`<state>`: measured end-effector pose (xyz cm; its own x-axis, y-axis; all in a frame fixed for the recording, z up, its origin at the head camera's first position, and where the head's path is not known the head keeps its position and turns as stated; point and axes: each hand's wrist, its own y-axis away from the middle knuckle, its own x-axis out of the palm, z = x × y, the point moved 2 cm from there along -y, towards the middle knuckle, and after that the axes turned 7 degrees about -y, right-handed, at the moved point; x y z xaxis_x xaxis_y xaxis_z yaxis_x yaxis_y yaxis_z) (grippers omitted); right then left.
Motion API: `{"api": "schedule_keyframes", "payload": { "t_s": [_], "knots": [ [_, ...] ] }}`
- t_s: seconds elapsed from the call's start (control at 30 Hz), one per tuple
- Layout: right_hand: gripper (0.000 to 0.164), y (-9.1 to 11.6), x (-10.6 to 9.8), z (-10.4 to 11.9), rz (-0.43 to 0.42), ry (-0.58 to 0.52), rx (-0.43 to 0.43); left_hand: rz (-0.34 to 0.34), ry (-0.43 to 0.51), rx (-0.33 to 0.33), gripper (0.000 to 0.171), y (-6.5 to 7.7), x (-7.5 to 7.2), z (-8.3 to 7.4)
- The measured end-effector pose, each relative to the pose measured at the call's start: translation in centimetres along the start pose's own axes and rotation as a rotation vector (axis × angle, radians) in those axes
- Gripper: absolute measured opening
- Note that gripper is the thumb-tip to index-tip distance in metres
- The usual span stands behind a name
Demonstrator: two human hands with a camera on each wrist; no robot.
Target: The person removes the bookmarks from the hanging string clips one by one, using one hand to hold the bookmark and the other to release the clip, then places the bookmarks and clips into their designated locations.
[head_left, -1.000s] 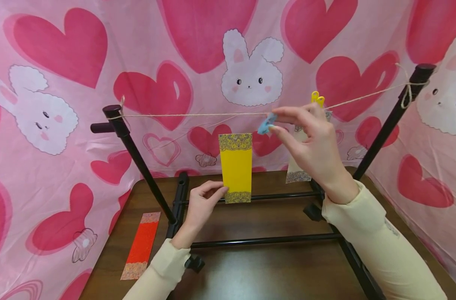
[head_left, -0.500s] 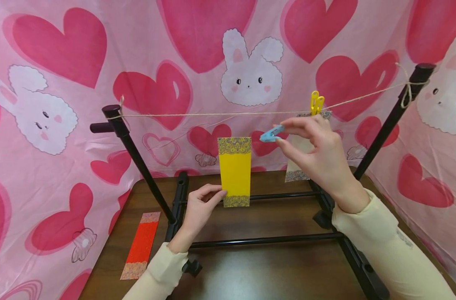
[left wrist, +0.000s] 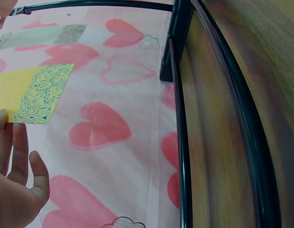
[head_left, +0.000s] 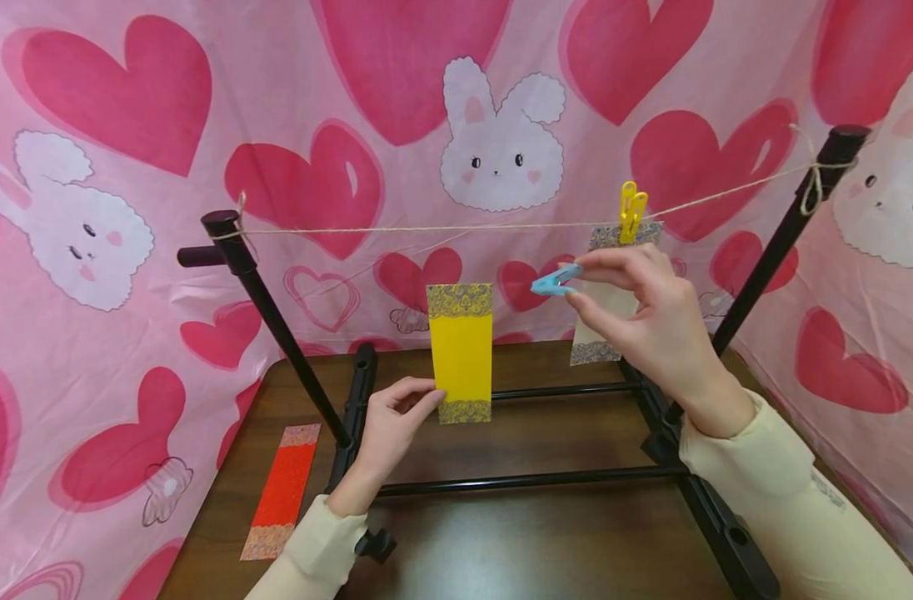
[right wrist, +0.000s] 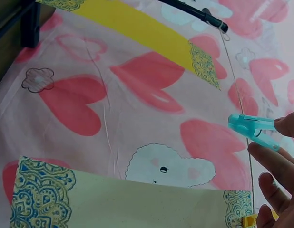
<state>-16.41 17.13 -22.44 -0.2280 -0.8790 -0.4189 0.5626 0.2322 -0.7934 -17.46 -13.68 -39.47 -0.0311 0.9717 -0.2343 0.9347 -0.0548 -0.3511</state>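
A yellow card [head_left: 462,354] with lace-patterned ends is held upright by my left hand [head_left: 392,425], which pinches its lower left edge between thumb and fingers. The card's top is below the string [head_left: 396,229] and apart from it. My right hand [head_left: 644,321] pinches a light blue clothespin [head_left: 556,281] by its handle ends, to the right of the card and below the string. In the right wrist view the clothespin [right wrist: 251,128] shows between thumb and fingertip. Behind the right hand a cream card [head_left: 595,333] hangs from the string by a yellow clothespin [head_left: 632,212], partly hidden.
The string runs between two black posts [head_left: 276,325] of a frame standing on a brown table [head_left: 531,542]. Crossbars [head_left: 531,482] span the frame low down. A red card [head_left: 284,492] lies on the table at the left. A pink heart-and-rabbit cloth [head_left: 396,183] hangs behind.
The yellow card and my left hand have moved down and slightly left. My right hand has drawn the blue clothespin down and to the right, away from the string, uncovering more of the yellow clothespin.
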Motion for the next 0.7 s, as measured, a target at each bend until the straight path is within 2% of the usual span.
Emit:
{"api": "schedule_keyframes", "payload": {
  "t_s": [0.27,0.5,0.7],
  "knots": [
    [0.051,0.6,-0.4,0.0,0.005,0.014,0.036,0.012,-0.014,-0.014,0.017,0.6,-0.6,0.5],
    [0.055,1.3,-1.0,-0.3,0.0,-0.036,0.086,0.009,-0.014,0.0,0.017,1.1,-1.3,0.9],
    [0.056,1.8,-1.3,-0.8,-0.009,-0.074,0.132,0.007,-0.023,-0.038,0.018,1.7,-2.0,1.3]
  ]
}}
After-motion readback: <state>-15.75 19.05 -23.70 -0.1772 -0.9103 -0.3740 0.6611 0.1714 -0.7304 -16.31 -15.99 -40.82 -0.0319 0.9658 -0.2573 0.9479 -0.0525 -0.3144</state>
